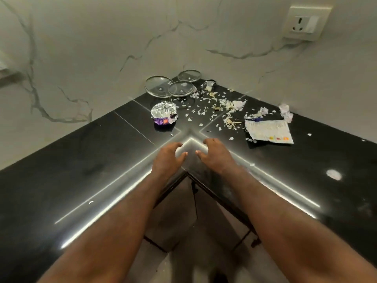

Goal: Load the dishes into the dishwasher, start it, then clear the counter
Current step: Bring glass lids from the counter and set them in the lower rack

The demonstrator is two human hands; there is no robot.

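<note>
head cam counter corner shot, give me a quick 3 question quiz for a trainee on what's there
1. How many glass lids lie in the far corner of the black counter?
2. True or false: the left hand is gripping the crumpled foil wrapper.
3. Which lies nearest the right hand? A) the flat printed wrapper B) the wall socket C) the foil wrapper

Key:
1. Three, grouped together, the front one overlapping the left one.
2. False: both hands are empty, fingers curled, near the counter's inner corner; the foil lies apart beyond them.
3. A.
</note>
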